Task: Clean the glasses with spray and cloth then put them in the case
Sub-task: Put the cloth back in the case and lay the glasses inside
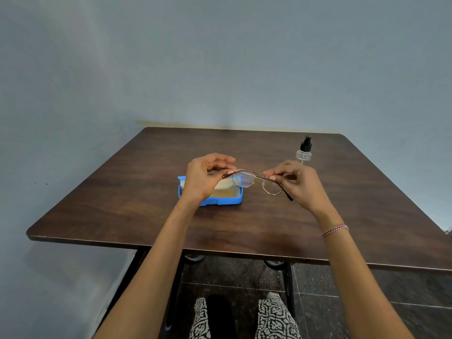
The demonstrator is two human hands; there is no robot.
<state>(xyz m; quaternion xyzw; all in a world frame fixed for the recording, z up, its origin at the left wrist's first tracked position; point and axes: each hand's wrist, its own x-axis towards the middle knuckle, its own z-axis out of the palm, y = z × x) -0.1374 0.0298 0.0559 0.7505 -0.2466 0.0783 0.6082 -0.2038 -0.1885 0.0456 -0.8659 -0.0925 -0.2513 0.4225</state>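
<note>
Glasses (254,181) held over desk (137,206), case (220,200) at 8 o'clock.
Left hand (203,178): fingers pinch temple tip; right hand (299,183): fingers pinch frame's other end.

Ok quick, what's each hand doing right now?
Left hand: pinching one temple arm of the glasses.
Right hand: pinching the glasses at the other side.
</note>
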